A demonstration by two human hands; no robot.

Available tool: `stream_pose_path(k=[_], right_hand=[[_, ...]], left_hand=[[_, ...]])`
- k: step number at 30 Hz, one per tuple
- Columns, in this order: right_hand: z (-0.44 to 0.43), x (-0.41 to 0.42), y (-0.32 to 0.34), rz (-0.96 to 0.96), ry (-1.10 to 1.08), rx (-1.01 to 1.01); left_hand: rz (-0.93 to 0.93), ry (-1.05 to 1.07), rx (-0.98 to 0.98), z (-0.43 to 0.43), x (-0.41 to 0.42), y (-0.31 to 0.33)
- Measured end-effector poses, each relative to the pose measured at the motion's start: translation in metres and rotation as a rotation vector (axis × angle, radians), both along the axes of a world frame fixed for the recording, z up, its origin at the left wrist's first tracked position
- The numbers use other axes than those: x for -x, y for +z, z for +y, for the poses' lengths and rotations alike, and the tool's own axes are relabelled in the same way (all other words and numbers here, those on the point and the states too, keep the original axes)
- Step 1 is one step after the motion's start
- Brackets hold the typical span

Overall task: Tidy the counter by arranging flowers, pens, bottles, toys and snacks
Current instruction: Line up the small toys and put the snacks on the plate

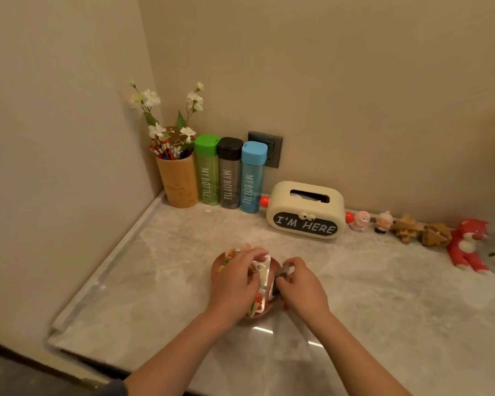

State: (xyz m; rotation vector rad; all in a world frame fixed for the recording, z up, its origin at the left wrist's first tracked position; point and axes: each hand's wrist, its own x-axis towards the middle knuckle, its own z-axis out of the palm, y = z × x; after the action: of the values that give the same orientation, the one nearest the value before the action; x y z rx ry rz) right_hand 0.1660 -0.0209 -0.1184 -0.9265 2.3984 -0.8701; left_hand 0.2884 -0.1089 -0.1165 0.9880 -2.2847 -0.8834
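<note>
Near the counter's (383, 295) front edge, centre: a brown dish (215, 268) with snack packets (263, 277) piled in it. Left hand (236, 281) is palm-down on the pile, fingers curled over the top packets and gripping them, forearm coming in from lower left. Right hand (300, 287) sits at the dish's right rim, thumb and fingers pinching a small dark packet (282, 277), wrist bent slightly inward, forearm angled in from lower right. Both hands are close together, nearly touching over the dish. Further back, in the corner: a tan holder (179, 181) with pens (163, 148) and white flowers (150, 98) standing in it. Just beside it, a row against the wall, all upright: green bottle (207, 170), grey bottle (229, 174), blue bottle (252, 178), side by side and touching or nearly so. A wall socket (272, 144) shows behind the blue one. To the right, a cream tissue box (306, 210) reading "I'M HERE". Past that, lined up along the wall: pink figurine (360, 221), second small figurine (383, 222), two wooden puzzles (406, 228), red plush toy (467, 244) at the far end.
</note>
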Motion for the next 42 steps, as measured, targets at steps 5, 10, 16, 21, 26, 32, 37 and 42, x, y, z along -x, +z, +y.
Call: stream_pose_path(k=[5, 10, 16, 21, 26, 32, 37, 42], right_hand=[[-0.005, -0.013, -0.011, 0.150, -0.043, -0.025], [-0.006, -0.022, -0.021, 0.167, -0.110, -0.080], [-0.004, -0.029, -0.024, 0.113, -0.216, -0.049], [-0.003, -0.032, -0.029, 0.034, -0.192, -0.051], [0.001, -0.034, -0.030, 0.016, -0.190, -0.049], [0.027, -0.021, -0.021, 0.025, -0.286, 0.017], [0.059, -0.003, -0.014, 0.012, -0.378, 0.057], [0.101, 0.029, -0.009, 0.030, -0.462, 0.060]], left_hand=[[0.011, -0.075, -0.037, -0.016, -0.009, -0.003], [0.015, -0.097, 0.034, -0.030, -0.023, -0.007], [-0.069, 0.042, -0.027, -0.036, -0.032, -0.021], [-0.102, 0.060, -0.234, -0.029, -0.033, -0.030], [-0.067, 0.078, -0.283, -0.029, -0.030, -0.030], [-0.010, 0.028, -0.280, -0.011, -0.009, -0.022], [0.018, -0.056, -0.318, 0.013, 0.016, -0.015], [0.038, -0.143, -0.333, 0.048, 0.054, -0.009]])
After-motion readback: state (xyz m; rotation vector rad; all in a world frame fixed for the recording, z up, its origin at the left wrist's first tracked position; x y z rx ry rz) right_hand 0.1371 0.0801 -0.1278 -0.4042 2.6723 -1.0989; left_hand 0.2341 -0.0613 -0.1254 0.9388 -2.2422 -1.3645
